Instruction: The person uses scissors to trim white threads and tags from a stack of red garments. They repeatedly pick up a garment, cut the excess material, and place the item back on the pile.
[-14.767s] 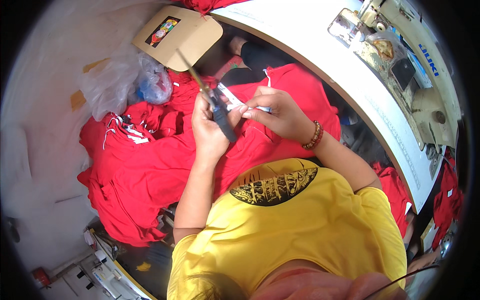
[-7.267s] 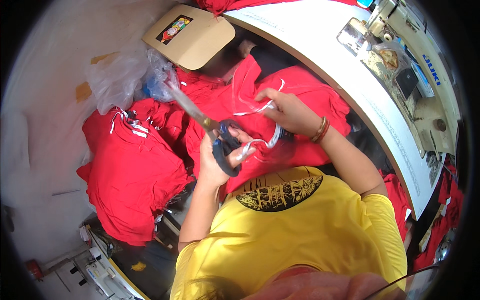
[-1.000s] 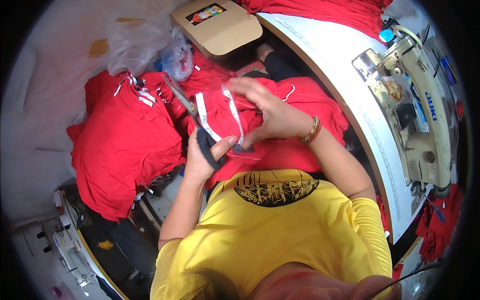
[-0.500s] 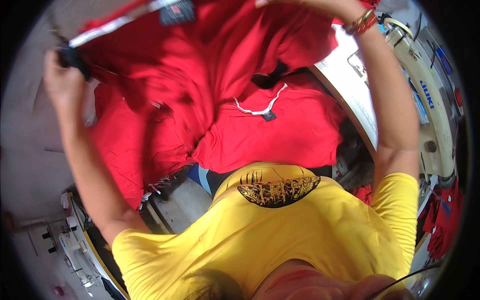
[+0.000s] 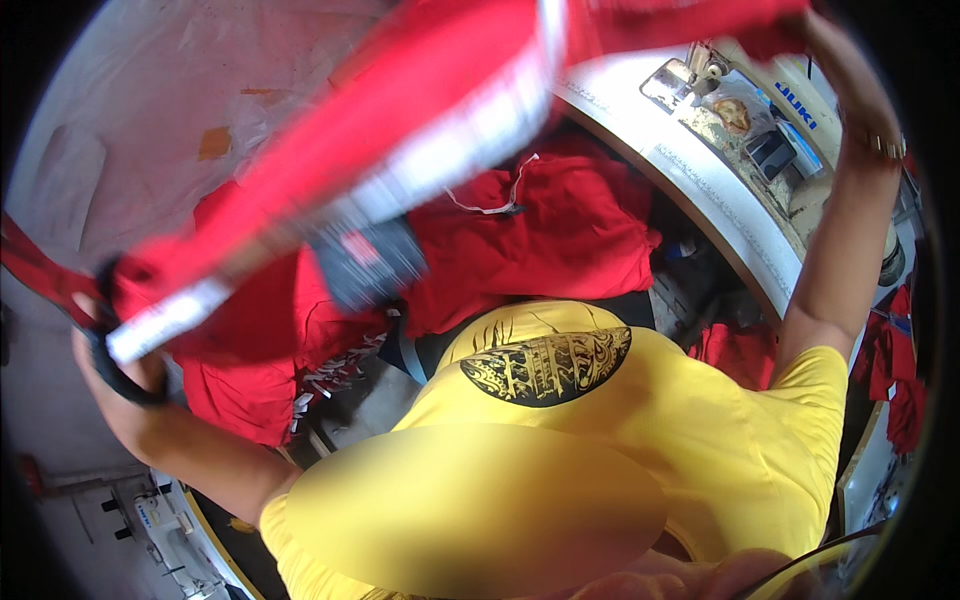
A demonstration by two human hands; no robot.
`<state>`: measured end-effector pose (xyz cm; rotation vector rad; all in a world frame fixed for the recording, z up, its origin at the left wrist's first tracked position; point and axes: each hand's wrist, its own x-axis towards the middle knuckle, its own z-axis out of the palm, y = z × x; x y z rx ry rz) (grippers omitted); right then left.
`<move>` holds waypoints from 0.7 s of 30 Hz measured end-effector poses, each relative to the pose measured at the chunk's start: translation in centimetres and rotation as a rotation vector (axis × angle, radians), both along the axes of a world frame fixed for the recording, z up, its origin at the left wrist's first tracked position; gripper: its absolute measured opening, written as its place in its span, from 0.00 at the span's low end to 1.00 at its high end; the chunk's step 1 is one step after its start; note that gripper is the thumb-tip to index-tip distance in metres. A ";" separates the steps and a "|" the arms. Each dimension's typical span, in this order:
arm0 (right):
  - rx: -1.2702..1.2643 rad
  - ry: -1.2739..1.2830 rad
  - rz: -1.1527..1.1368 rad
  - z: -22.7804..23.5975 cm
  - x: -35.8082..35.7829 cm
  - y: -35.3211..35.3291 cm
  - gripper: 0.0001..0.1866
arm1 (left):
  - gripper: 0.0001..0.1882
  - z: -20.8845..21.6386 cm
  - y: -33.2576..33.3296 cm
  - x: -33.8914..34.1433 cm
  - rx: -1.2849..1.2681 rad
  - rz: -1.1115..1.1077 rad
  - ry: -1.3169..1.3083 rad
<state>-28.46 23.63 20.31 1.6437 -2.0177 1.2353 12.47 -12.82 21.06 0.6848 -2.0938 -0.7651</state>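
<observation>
A red garment [image 5: 420, 110] with a white neck tape and a dark label [image 5: 368, 262] is held up in front of me, stretched between my hands and smeared by motion. At the left, my left hand [image 5: 125, 365] is closed on its edge; a black loop [image 5: 112, 355] sits about that hand, its kind unclear. My right hand [image 5: 838, 75], raised at the upper right, grips the other end, its fingertips partly hidden by the cloth. Another red garment [image 5: 560, 220] with white neck tape lies across my lap, and more red cloth [image 5: 240, 395] is bunched to its left.
On the right a sewing machine [image 5: 795, 115] stands on a white curved-looking table [image 5: 700, 170], with a dark box-like object [image 5: 770, 155] on it. Further red pieces [image 5: 735, 350] lie low at the right. A second sewing machine [image 5: 165, 530] is at the lower left.
The lifted garment has swung down and its neck tape now slants across the view. My left hand has dropped lower; my right hand has moved outward to the right, uncovering the machine and table.
</observation>
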 end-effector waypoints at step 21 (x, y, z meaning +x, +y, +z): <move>0.277 0.149 -0.113 -24.0 -0.2 -7.3 0.21 | 0.23 -20.5 0.6 -11.4 -0.127 -0.098 -0.531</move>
